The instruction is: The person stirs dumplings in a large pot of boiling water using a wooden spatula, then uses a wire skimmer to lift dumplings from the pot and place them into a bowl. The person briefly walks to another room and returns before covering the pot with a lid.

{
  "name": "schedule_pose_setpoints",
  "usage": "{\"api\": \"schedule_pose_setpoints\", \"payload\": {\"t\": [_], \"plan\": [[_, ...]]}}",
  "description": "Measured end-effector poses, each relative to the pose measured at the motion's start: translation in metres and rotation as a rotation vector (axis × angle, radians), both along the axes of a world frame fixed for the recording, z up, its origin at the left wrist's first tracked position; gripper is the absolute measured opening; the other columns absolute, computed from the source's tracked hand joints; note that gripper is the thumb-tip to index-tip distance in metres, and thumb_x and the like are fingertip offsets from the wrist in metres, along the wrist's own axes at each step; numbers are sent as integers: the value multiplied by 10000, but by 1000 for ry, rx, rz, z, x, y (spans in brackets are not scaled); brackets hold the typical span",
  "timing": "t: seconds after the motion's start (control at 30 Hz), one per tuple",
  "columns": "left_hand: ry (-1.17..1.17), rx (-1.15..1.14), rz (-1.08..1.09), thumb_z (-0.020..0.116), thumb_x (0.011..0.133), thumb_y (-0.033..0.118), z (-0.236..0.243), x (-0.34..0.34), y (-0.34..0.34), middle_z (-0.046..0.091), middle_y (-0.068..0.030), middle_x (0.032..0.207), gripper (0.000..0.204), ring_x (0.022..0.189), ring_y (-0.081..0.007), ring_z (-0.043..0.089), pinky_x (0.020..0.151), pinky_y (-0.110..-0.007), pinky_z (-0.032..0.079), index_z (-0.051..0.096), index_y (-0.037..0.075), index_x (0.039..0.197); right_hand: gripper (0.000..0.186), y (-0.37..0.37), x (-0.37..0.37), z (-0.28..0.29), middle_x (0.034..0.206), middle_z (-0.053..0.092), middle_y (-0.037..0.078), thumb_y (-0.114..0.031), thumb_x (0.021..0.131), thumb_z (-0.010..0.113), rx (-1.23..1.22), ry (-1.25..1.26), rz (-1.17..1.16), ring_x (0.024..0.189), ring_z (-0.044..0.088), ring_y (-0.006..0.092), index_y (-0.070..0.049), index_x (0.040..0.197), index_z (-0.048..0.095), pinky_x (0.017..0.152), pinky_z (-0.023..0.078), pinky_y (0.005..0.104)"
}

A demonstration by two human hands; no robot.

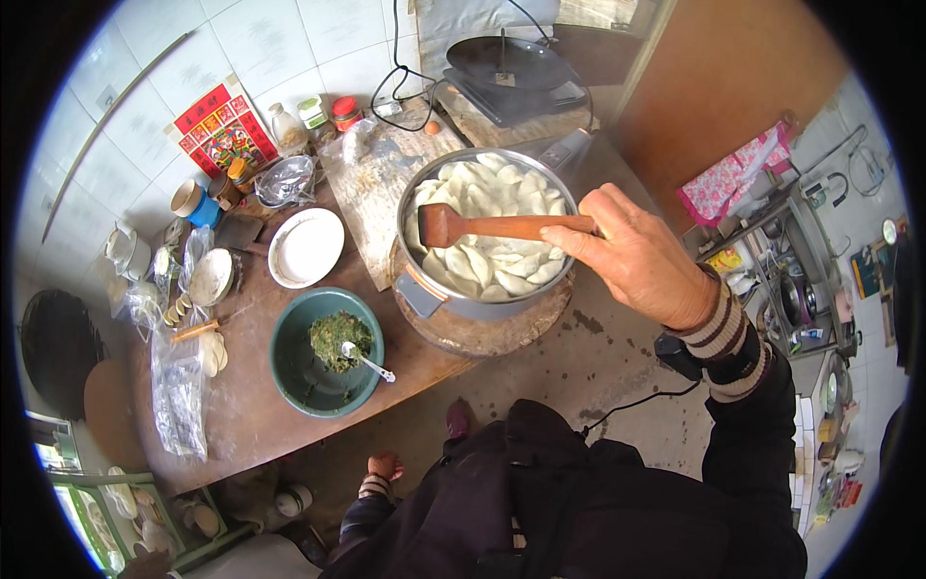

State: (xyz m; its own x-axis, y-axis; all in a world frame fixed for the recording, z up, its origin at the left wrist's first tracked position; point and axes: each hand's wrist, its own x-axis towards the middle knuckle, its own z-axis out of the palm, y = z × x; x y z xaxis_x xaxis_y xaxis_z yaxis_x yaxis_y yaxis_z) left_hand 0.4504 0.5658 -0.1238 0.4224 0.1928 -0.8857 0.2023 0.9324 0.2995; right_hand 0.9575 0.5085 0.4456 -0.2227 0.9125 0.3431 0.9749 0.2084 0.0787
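My right hand (632, 256) grips the handle of a brown wooden spatula (511, 227), its flat blade over the left part of a metal pot (410, 198). Many pale dumplings (502, 265) fill the pot almost to its rim. Part of the dumplings lies hidden under the spatula. The pot stands on a round wooden board (502, 333) at the table's corner. Low beside my body hangs my left hand (386, 466), its fingers curled with nothing seen in them. It is below the table edge and touches none of the things on top.
On the brown table (260, 425), a green bowl (280, 362) holds chopped green filling and a white spoon (371, 362). Behind it are a white bowl (307, 248), a rolling pin (196, 330), dough wrappers (214, 352) and a plastic bag (180, 405). A black pan (506, 63) stands at the back.
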Motion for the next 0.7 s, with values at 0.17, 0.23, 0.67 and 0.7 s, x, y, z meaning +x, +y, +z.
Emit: {"api": "schedule_pose_setpoints", "payload": {"t": [0.17, 0.23, 0.67, 0.7], "plan": [[137, 190, -129, 557, 826, 214, 10, 1, -13, 614, -79, 678, 147, 574, -224, 611, 472, -336, 497, 617, 81, 848, 444, 9, -6, -16, 880, 467, 98, 25, 696, 609, -14, 56, 81, 840, 515, 269, -60, 1131, 602, 606, 497, 336], [167, 252, -166, 570, 808, 225, 13, 1, -18, 618, -76, 678, 148, 584, -228, 614, 482, -340, 497, 619, 87, 831, 417, 10, -7, -21, 879, 467, 93, 5, 699, 611, -52, 16, 75, 846, 516, 260, -53, 1113, 605, 610, 500, 326], [234, 481, -316, 655, 693, 298, 13, 1, -20, 639, -61, 678, 179, 650, -259, 636, 541, -369, 497, 628, 123, 722, 330, 11, -11, -26, 853, 457, 71, -58, 675, 617, -1, -161, 14, 843, 506, 223, -12, 1001, 605, 625, 507, 289], [236, 499, -325, 662, 684, 303, 14, 1, -20, 640, -59, 678, 183, 655, -261, 637, 546, -371, 497, 629, 125, 713, 326, 9, -9, -23, 851, 455, 72, -57, 676, 615, -8, -169, 5, 839, 505, 223, -13, 1000, 605, 619, 502, 291]]}}
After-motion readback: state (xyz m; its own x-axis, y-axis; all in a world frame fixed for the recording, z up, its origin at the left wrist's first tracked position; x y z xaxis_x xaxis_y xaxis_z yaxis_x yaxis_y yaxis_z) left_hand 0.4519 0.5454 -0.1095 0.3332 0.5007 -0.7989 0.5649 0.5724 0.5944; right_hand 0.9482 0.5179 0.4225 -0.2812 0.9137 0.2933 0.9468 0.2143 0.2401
